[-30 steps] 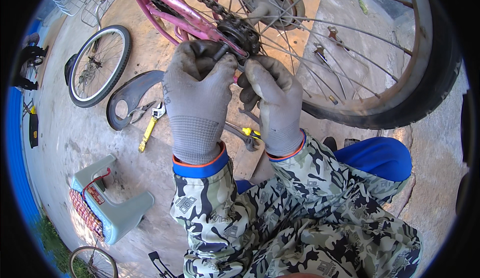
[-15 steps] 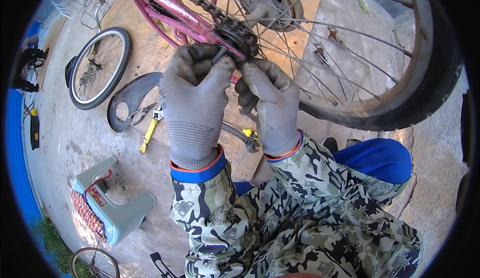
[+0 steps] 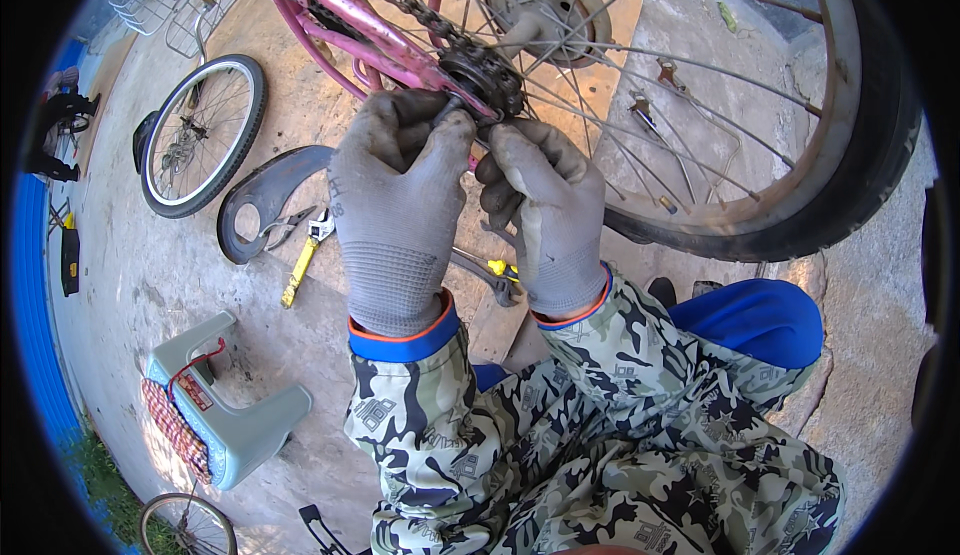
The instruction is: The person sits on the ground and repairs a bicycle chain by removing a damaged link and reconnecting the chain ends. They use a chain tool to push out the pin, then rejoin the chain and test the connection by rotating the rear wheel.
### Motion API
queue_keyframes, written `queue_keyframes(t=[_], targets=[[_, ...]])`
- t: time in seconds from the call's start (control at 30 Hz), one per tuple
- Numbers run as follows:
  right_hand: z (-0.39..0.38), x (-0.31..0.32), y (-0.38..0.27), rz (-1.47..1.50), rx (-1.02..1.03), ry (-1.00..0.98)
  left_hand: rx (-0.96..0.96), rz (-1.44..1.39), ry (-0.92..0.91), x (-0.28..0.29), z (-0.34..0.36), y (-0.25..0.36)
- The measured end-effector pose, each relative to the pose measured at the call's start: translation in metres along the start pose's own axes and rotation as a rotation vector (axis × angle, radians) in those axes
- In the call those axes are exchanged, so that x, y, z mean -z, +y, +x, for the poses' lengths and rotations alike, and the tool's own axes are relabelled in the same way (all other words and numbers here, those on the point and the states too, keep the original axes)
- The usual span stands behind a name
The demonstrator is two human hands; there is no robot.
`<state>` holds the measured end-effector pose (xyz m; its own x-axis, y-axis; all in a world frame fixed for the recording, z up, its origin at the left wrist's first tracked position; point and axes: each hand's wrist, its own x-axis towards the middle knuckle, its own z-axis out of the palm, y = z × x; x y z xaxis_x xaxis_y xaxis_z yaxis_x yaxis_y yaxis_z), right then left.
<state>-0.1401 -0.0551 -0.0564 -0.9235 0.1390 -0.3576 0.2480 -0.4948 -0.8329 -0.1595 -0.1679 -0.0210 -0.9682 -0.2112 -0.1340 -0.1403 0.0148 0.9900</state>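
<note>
Both my hands wear grey work gloves with dark-stained fingers, and they meet at the rear end of a pink bicycle frame (image 3: 385,43). My left hand (image 3: 395,200) is closed, thumb and fingers pinching a short dark metal rod (image 3: 449,110) that resembles an axle end or bolt. Close beside it, my right hand (image 3: 548,210) is closed too, its thumb and forefinger pressed together at the frame tip; what they grip is hidden. Just beyond the fingertips sits the greasy sprocket (image 3: 485,77), with the chain (image 3: 412,12) leading up left. The spoked wheel (image 3: 850,105) fills the upper right.
On the ground to the left lie a yellow-handled adjustable wrench (image 3: 306,260), pliers (image 3: 288,227) and a dark curved guard (image 3: 238,195). A loose wheel (image 3: 252,80) is farther left. A pale stool (image 3: 245,425) stands lower left. Metal brake parts (image 3: 655,125) lie behind the spokes.
Both hands and the frame end appear slightly farther right and lower in the picture. My left hand keeps its pinch on the rod, and the right stays beside it.
</note>
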Motion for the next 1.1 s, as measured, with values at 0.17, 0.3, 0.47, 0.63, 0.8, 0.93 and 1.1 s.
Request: queue_keyframes(t=[0.17,0.3,0.47,0.63,0.8,0.93,1.1], targets=[[0.0015,-0.0033,-0.0009,0.037,-0.038,0.031,-0.117,0.074,0.040,-0.0051,0.0007,-0.0041],[0.0005,-0.0070,-0.0036,0.053,-0.064,0.057,-0.141,0.112,0.042,-0.0049,0.0012,-0.0055],[-0.0020,-0.0090,-0.0039,-0.080,0.043,0.003,-0.157,0.076,0.030,-0.0059,0.0015,-0.0071],[0.0043,-0.0069,-0.0007,0.041,-0.092,0.000,-0.132,0.092,0.048,-0.0054,0.0003,-0.0067],[0.0032,-0.0045,-0.0014,-0.063,-0.002,-0.032,-0.120,0.060,0.026,-0.0030,0.0000,-0.0026],[0.0016,-0.0080,0.0016,-0.126,0.126,-0.008,-0.078,0.043,0.025,-0.0022,-0.0003,-0.0023],[0.0041,-0.0075,0.0008,-0.035,0.108,-0.020,-0.115,0.031,0.017,-0.0024,0.0016,-0.0048]])
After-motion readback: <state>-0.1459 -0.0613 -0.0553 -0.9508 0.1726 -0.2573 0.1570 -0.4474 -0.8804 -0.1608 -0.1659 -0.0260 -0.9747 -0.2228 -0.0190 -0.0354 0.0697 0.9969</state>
